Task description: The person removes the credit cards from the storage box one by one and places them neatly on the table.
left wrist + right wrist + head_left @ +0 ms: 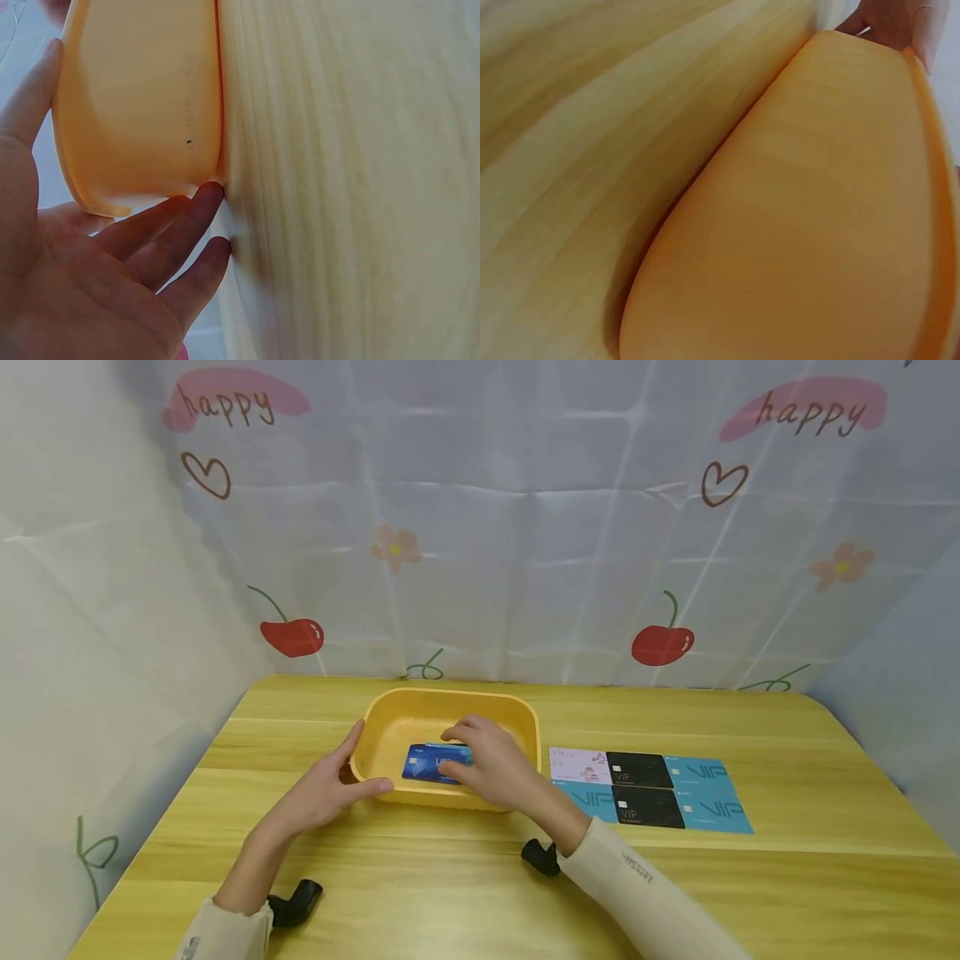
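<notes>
1. Your left hand (322,792) is at the left end of the yellow basket (438,796). Its grip is spread wide around the near-left corner, the thumb on the near rim and the fingers against the left end wall; the left wrist view shows them nearly straight, touching the basket.
2. Your right hand (491,764) is over the right part of the basket, reaching down inside it. Its grip is partly open, with a gap between thumb and forefinger, and you have no card visibly lifted in it. The other fingers are hidden, and you cannot tell whether the thumb touches the card below.
3. Beneath that thumb, the dark blue card (422,766) lies face up in the basket, its right end covered by your hand. A lighter blue edge shows just beside it.
4. The basket sits upright on the worktop (420,893).
5. To its right, six cards lie in two rows of three: far row, a pink card (577,766), a black card (639,770) and a light blue card (701,778); near row, light blue, black, light blue. Those at the left end are just beside the basket.
6. Beyond the worktop hangs a white backdrop (525,577) printed with cherries, hearts and flowers.
</notes>
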Demonstrator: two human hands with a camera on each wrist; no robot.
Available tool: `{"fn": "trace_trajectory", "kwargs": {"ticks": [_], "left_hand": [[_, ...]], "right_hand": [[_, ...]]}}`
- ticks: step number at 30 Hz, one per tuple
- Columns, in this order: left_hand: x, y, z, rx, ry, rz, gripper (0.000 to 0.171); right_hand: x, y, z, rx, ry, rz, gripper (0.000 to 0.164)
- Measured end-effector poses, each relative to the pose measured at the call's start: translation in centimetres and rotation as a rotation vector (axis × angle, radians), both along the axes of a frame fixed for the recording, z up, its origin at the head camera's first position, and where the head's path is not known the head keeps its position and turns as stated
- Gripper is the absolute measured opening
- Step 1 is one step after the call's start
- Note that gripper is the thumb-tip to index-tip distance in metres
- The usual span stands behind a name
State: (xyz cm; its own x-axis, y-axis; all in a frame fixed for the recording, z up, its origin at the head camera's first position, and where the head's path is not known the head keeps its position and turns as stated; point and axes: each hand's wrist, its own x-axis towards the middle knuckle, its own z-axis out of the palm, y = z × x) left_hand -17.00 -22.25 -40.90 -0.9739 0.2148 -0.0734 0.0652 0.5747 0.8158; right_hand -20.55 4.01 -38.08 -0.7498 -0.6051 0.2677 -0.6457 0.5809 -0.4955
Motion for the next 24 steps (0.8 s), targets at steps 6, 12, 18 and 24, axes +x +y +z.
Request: {"fn": "trace_trajectory", "kwargs": {"ticks": [6, 12, 18, 24], "left_hand": [[0.0, 0.0, 0.0, 0.0, -0.002, -0.005, 0.101], [-0.1, -0.1, -0.1, -0.004, 0.001, -0.008, 0.101], [-0.1, 0.0, 0.0, 0.005, -0.002, -0.012, 0.099], [0.0, -0.1, 0.1, 0.008, -0.001, -0.013, 0.099]], "right_hand": [[-1.3, -1.6, -0.6, 0.107, -0.081, 0.015, 0.042], [-2.1, -2.9, -1.4, 0.164, -0.147, 0.013, 0.046], [-2.5, -3.8, -1.7, 0.191, -0.165, 0.011, 0.048], [-3.0, -4.0, -2.0, 0.182, -0.171, 0.03, 0.044]]}}
